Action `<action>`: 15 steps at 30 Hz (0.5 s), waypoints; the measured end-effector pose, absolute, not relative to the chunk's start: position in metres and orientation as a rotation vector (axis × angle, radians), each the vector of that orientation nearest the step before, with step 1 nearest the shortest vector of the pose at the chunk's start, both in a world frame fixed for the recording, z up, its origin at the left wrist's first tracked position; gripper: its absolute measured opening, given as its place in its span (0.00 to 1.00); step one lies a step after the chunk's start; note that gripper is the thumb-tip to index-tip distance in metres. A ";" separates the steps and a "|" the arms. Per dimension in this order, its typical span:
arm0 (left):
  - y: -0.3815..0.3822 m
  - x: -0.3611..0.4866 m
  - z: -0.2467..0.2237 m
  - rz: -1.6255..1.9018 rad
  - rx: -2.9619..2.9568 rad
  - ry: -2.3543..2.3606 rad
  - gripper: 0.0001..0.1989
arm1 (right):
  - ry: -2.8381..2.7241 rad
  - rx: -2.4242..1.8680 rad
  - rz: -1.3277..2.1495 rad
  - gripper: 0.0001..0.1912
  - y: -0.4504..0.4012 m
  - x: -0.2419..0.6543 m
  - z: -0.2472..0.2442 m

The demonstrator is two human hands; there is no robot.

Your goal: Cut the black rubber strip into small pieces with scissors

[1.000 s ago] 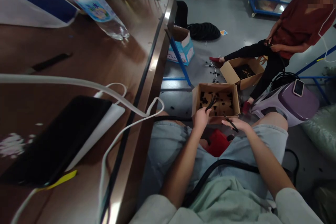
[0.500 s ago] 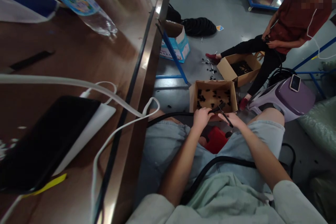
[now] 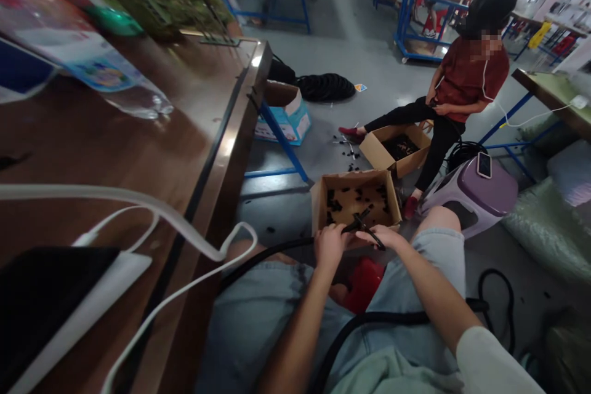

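My left hand (image 3: 329, 245) is closed around a thick black cord (image 3: 268, 253) near its end. The cord comes in from the left over my thigh, and another length lies across my lap. In my right hand (image 3: 388, 237) is a pair of dark-handled scissors (image 3: 375, 240), with the blades at the cord just beyond my left fingers. Whether the blades are fully closed is too small to make out. Below both hands stands an open cardboard box (image 3: 314, 204) with several small black pieces (image 3: 335, 204) scattered on its bottom.
A wooden table (image 3: 184, 308) with a bottle (image 3: 106, 68), white cables and a dark phone (image 3: 60, 295) runs along my left. Across from me sits a person in a red shirt (image 3: 480, 80) beside another cardboard box (image 3: 410, 163). A purple-topped bin (image 3: 494, 191) stands at my right knee.
The view has tilted up, so everything sits lower and further left, and more of the room shows. My hands keep hold of the cord and scissors; the scissors' angle has changed slightly.
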State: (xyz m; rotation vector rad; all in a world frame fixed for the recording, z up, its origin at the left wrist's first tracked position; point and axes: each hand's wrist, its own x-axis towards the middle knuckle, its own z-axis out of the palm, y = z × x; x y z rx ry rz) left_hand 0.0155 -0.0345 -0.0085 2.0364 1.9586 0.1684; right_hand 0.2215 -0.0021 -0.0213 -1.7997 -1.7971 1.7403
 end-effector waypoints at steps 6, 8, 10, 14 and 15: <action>-0.024 0.009 -0.017 0.225 1.972 2.013 0.15 | -1.865 -1.820 1.578 0.33 0.006 0.210 -0.027; -0.021 0.009 -0.019 0.234 1.979 2.015 0.15 | -1.823 -1.789 1.631 0.33 0.010 0.208 -0.030; -0.019 0.010 -0.021 0.237 1.981 2.021 0.16 | -1.833 -1.831 1.610 0.34 0.013 0.208 -0.032; -0.014 0.011 -0.024 0.250 1.963 2.020 0.16 | -1.899 -1.904 1.483 0.32 0.020 0.212 -0.039; -0.013 0.012 -0.025 0.251 1.963 2.013 0.16 | -1.883 -1.877 1.518 0.32 0.020 0.213 -0.041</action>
